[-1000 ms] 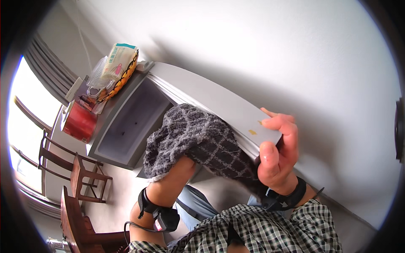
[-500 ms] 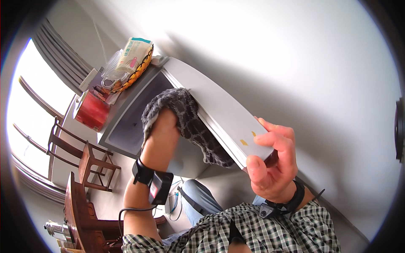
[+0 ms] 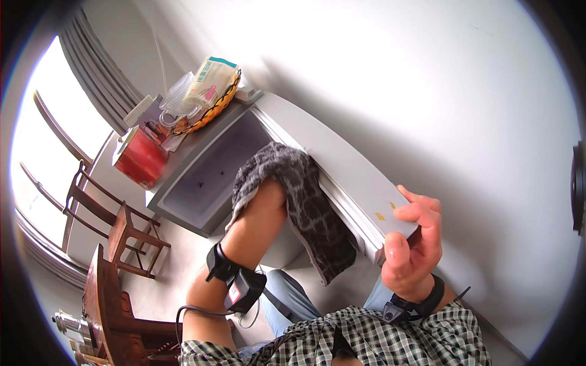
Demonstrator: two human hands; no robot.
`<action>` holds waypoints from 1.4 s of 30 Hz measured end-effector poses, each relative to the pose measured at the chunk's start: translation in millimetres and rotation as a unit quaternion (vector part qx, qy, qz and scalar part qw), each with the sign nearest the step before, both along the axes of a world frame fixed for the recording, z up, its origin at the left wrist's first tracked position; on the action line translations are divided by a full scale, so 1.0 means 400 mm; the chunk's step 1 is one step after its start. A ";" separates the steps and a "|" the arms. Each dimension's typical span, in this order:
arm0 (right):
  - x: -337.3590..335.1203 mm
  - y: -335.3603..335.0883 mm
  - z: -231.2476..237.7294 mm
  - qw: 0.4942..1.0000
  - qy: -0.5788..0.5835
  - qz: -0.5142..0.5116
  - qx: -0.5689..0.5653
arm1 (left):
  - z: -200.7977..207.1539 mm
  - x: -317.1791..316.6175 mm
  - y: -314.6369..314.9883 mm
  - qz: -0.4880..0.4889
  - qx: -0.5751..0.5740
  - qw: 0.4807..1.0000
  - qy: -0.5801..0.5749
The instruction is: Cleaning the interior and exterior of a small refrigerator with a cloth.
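A dark grey patterned towel (image 3: 320,210) drapes over my left hand (image 3: 267,192) and covers the fingers. The hand and towel are against the inner side of the open door (image 3: 329,149), by its white gasket. One end of the towel hangs down below the door's edge. My right hand (image 3: 412,244) grips the near corner of the door, thumb on one face and fingers on the other. The door is light grey with two small yellowish marks near that corner. It belongs to a grey appliance (image 3: 204,177) resembling a small refrigerator, its dark interior partly visible.
On the appliance stand a woven basket (image 3: 213,113) with a clear plastic item and a packet, and a red container (image 3: 141,161). A wooden chair (image 3: 125,229) and a dark wooden table (image 3: 101,305) are at the left. A white wall (image 3: 427,91) rises beyond the door.
The view has shifted, so the scene sits farther right. The towel's loose end has swung away from the door and hangs lower. More of the interior shows; my right hand keeps its hold.
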State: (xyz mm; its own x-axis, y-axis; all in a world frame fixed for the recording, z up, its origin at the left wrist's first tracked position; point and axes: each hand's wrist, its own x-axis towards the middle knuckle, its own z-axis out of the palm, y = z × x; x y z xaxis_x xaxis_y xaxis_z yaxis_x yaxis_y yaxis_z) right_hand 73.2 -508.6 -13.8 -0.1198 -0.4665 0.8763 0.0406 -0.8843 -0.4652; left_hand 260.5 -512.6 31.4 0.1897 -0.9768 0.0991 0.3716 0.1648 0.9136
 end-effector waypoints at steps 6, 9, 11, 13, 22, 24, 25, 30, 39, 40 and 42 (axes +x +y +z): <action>-0.010 -0.003 0.003 0.999 0.030 -0.009 0.015 | 0.003 0.067 -0.056 -0.005 0.036 0.998 0.056; -0.010 -0.011 -0.001 0.999 0.029 -0.010 0.010 | -0.001 0.038 -0.046 -0.005 0.047 0.997 0.066; -0.011 -0.013 -0.009 0.999 0.042 -0.019 0.014 | 0.001 0.010 -0.029 -0.008 0.044 0.996 0.072; -0.011 -0.005 -0.009 0.999 0.044 -0.015 0.020 | 0.004 -0.011 -0.014 -0.008 0.034 0.997 0.071; -0.013 0.009 0.005 0.995 0.039 -0.042 0.080 | 0.005 -0.029 -0.025 0.006 0.026 0.997 0.078; -0.019 0.000 0.000 0.995 0.035 -0.039 0.086 | -0.006 -0.020 -0.050 -0.003 0.038 0.996 0.083; -0.008 0.014 0.017 0.997 0.016 -0.008 0.079 | 0.022 -0.004 -0.011 0.061 0.012 0.997 0.043; -0.018 0.003 -0.004 0.998 0.019 0.007 0.065 | -0.070 0.135 -0.186 0.171 -0.050 0.984 0.016; 0.004 0.034 0.010 0.996 0.057 0.067 0.031 | -0.011 0.216 -0.248 0.269 0.076 0.960 -0.005; 0.004 0.033 0.007 0.996 0.058 0.064 0.033 | 0.001 0.213 -0.239 0.230 0.090 0.968 -0.045; 0.008 0.031 -0.002 0.994 0.112 0.002 -0.002 | 0.012 0.195 -0.212 0.166 0.094 0.979 -0.076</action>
State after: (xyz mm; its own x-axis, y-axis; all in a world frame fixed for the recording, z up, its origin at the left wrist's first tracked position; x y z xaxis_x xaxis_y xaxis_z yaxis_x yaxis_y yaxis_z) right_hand 76.5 -496.2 -14.6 0.0802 -0.4623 0.8831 -0.0593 -0.8866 -0.4588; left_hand 338.5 -597.3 36.1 0.4972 -0.8673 -0.0240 0.1829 0.0777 0.9801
